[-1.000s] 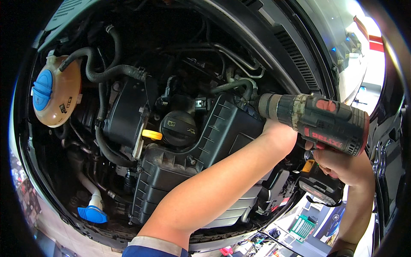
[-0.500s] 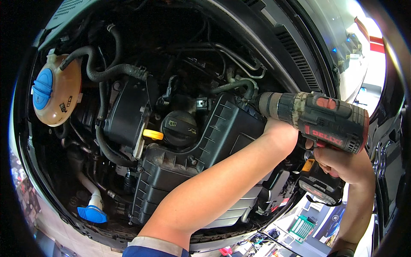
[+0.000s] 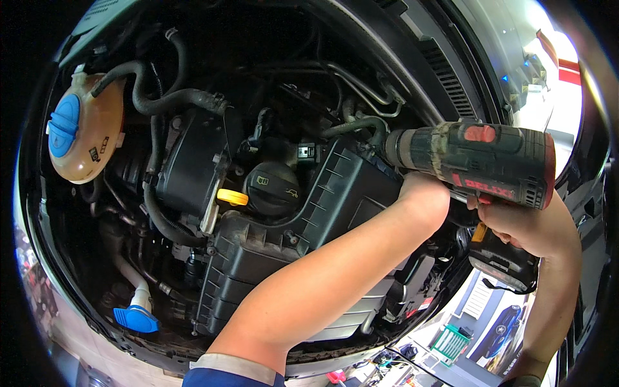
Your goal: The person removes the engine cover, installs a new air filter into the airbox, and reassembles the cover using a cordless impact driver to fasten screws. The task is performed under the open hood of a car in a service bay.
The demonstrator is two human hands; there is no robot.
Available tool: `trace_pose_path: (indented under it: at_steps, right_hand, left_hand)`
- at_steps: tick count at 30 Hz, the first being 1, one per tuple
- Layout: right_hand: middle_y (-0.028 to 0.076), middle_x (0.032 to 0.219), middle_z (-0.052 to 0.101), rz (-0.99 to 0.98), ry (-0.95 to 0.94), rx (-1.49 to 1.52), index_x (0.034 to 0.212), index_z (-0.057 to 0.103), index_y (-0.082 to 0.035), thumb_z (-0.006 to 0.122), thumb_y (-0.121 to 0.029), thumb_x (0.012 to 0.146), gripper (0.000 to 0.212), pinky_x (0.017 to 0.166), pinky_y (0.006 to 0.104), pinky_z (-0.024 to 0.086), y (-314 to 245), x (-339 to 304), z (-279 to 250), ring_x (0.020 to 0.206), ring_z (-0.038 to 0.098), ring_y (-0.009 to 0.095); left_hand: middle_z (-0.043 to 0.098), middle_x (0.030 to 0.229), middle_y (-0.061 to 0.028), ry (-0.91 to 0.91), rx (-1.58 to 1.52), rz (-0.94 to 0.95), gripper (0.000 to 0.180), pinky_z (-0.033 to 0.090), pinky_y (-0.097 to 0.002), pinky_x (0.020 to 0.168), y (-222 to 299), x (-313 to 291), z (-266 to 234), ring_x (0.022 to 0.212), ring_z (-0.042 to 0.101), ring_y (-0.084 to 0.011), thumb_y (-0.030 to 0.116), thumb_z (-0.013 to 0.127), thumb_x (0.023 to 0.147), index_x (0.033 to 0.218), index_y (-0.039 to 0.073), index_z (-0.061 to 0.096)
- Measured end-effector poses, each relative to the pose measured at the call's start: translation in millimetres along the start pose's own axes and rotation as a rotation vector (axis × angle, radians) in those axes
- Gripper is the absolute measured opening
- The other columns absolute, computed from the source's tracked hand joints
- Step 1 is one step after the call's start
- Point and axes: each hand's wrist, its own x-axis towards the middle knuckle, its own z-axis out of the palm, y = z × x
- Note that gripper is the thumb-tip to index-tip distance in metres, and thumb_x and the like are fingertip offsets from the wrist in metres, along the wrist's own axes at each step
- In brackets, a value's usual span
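Observation:
A black cordless drill (image 3: pixel 496 158) with red trim lies nearly level across the right side of the engine bay. My right hand (image 3: pixel 516 222) is wrapped round its grip, below the motor body. The drill's chuck points left, toward a hose beside the black engine cover (image 3: pixel 271 248); whatever is at its tip is hidden. My left forearm crosses over the cover from the lower edge. The bent wrist of my left hand (image 3: pixel 425 193) is just below the front of the drill, and its fingers are out of sight behind the tool.
At the left stands a coolant tank (image 3: pixel 97 145) with a blue cap. A black oil filler cap (image 3: pixel 274 187) and a yellow dipstick handle (image 3: pixel 232 197) sit mid-bay. A blue washer cap (image 3: pixel 137 318) is low on the left. The car's dark body edge (image 3: pixel 445 84) curves along the upper right.
The drill's rear end and my right hand have risen a little, and the drill is now more level. My left arm has stayed almost in place.

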Motion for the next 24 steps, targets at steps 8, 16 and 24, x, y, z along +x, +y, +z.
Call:
trace_pose_path:
  at_steps: [8, 16, 24]
  right_hand:
    - [-0.002, 0.060, 0.056, -0.116, 0.048, 0.048, 0.091, 0.068, -0.003, 0.067, -0.009, 0.077, 0.015, 0.042, 0.0250, 0.032, 12, 4, 7, 0.045, 0.045, 0.005]
    - [0.000, 0.062, 0.059, -0.124, 0.044, -0.012, 0.094, 0.070, -0.004, 0.069, -0.010, 0.077, 0.018, 0.045, 0.0255, 0.037, 9, 4, 8, 0.048, 0.050, 0.007]
    - [0.007, 0.082, 0.070, -0.300, 0.053, -0.120, 0.105, 0.071, -0.004, 0.074, -0.016, 0.076, 0.031, 0.068, 0.0312, 0.050, 19, 8, 8, 0.072, 0.065, 0.015]
  left_hand:
    - [0.064, 0.131, -0.0153, 0.087, 0.208, 0.121, 0.036, 0.049, -0.0418, 0.104, -3, -7, -1, 0.122, 0.061, -0.0328, 0.013, 0.061, 0.091, 0.126, 0.007, 0.065]
    - [0.062, 0.134, -0.0173, 0.052, 0.275, 0.140, 0.041, 0.047, -0.0432, 0.106, -1, -9, -5, 0.125, 0.059, -0.0341, 0.013, 0.060, 0.091, 0.131, 0.008, 0.063]
    - [0.049, 0.154, -0.0088, -0.123, -0.062, -0.079, 0.047, 0.042, -0.0372, 0.113, 2, -5, -12, 0.142, 0.046, -0.0235, 0.018, 0.059, 0.096, 0.144, 0.014, 0.057]
